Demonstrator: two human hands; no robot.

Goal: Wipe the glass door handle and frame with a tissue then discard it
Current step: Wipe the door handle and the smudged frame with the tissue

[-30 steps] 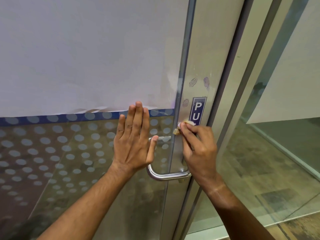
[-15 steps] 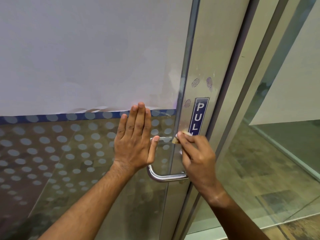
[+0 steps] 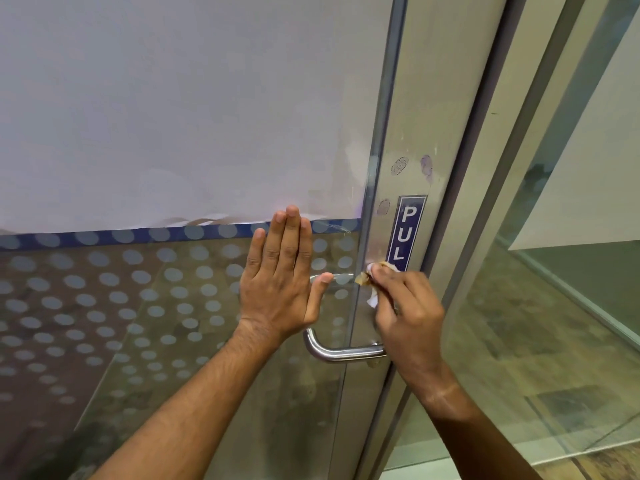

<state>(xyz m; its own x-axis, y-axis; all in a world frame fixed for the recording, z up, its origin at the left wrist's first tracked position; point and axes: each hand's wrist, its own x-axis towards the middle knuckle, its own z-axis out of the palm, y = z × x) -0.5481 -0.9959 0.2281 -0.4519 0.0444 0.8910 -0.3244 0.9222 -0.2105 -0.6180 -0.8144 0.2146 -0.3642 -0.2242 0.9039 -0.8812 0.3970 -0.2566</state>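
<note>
My left hand [image 3: 281, 284] lies flat on the glass door [image 3: 166, 299], fingers together and pointing up, thumb near the handle's upper bar. A steel U-shaped handle [image 3: 332, 351] sticks out of the metal door frame [image 3: 408, 126]; its upper bar is mostly hidden behind my hands. My right hand [image 3: 403, 306] pinches a crumpled, soiled white tissue [image 3: 371, 282] against the frame, just below a blue PULL sticker [image 3: 408, 230]. Smudgy fingerprints mark the frame above the sticker.
The door's upper half is frosted white, the lower half dotted film under a blue strip. To the right stands a fixed frame post [image 3: 512, 168] and another glass panel [image 3: 561, 306], with a tiled floor seen through it.
My right hand with the tissue has slid slightly down the frame, uncovering more of the PULL sticker. My left hand stays flat on the glass.
</note>
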